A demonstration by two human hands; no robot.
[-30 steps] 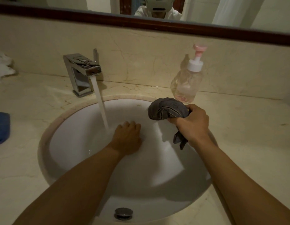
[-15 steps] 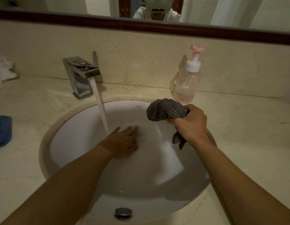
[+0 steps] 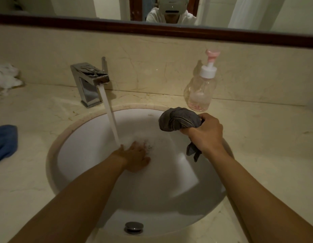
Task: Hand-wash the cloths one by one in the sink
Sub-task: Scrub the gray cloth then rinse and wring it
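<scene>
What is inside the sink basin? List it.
Inside the sink: the running water stream, the left hand flat in foamy water, and the drain stopper. The basin under that palm is covered. The right hand holds the grey cloth above the basin.

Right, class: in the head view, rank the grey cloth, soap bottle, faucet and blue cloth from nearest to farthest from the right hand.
1. Grey cloth: gripped in the right hand, over the sink's right side.
2. Soap bottle: on the counter just behind that hand.
3. Faucet: back left, water running.
4. Blue cloth: far left counter edge.
</scene>
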